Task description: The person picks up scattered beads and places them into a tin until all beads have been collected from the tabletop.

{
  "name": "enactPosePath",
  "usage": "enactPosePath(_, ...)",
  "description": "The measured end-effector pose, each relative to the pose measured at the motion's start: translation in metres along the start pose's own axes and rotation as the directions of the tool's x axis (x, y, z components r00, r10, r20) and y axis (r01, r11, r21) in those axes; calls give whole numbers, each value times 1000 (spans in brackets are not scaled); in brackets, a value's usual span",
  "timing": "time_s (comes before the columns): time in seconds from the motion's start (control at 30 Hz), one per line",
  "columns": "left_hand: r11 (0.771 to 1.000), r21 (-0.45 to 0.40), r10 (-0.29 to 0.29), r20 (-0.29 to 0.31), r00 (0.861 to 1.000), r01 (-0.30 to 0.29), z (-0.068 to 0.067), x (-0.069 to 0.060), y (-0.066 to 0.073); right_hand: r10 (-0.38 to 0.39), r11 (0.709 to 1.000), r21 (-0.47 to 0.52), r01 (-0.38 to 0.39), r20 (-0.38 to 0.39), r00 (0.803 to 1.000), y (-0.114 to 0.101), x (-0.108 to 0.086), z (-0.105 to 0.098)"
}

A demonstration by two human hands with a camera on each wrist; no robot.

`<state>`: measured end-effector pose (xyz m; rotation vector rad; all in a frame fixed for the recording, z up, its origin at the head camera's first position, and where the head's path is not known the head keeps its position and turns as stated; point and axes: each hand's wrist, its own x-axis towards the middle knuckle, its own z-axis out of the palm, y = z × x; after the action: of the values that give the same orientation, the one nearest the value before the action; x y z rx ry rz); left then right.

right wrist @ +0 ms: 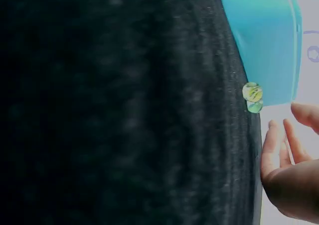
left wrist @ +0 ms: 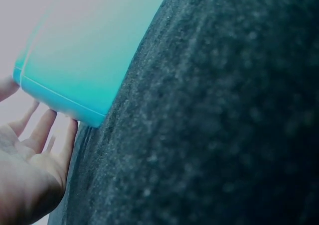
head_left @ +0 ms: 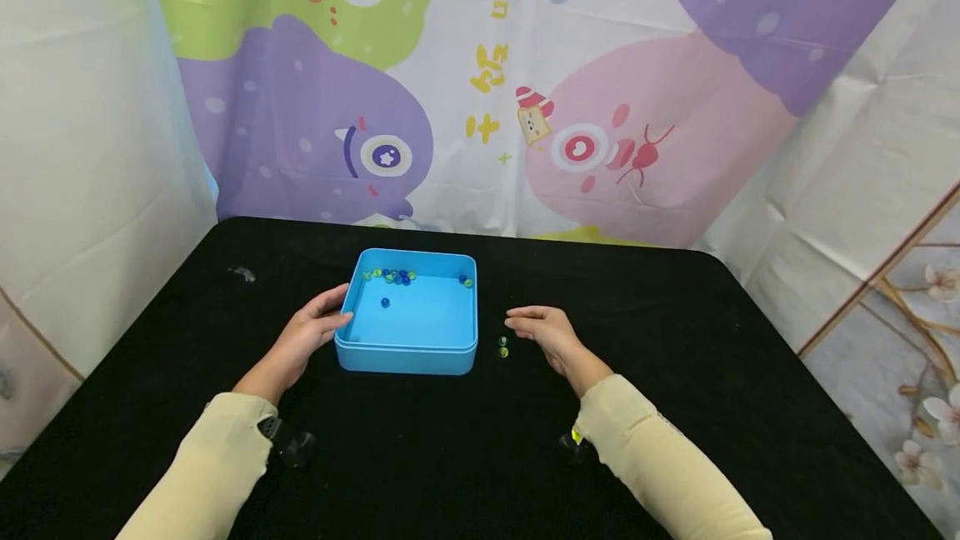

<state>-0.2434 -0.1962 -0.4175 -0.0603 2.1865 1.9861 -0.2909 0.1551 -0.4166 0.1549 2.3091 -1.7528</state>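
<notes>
In the head view, a light-blue square box [head_left: 406,361] holds several blue and yellow-green marbles [head_left: 397,277], most along its back wall. My left hand [head_left: 303,333] holds the box's left side. The left wrist view shows the fingertips of that left hand [left wrist: 37,160] against the outer wall of the box [left wrist: 84,80], with the thumb at the rim. My right hand [head_left: 551,336] hovers right of the box, fingers extended and nothing visible in them. Two greenish marbles [head_left: 503,352] lie beside it on the black cloth. In the right wrist view, the marbles [right wrist: 252,92] appear just beyond the fingertips.
A black cloth [head_left: 420,457] covers the table. Behind it hangs a curtain [head_left: 480,190] with cartoon figures, and pale fabric flanks both sides. A small whitish mark [head_left: 242,274] shows on the cloth at the back left.
</notes>
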Motion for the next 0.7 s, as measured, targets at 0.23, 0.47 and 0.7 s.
enactPosePath(0.23, 1000, 3, 16, 0, 1000, -16, 0, -1, -1, -10, 994, -108, 25, 134, 991, 5, 0, -3)
enactPosePath(0.47, 1000, 4, 24, -6, 1000, -24, -1, 0, -3, -13, 966, -252, 64, 198, 980, 1, -1, -3)
enactPosePath(0.7, 999, -1, 32, 1, 999, -32, 0, -1, -3, -39, 947, -302, 106, 220, 975, 1, -2, -1)
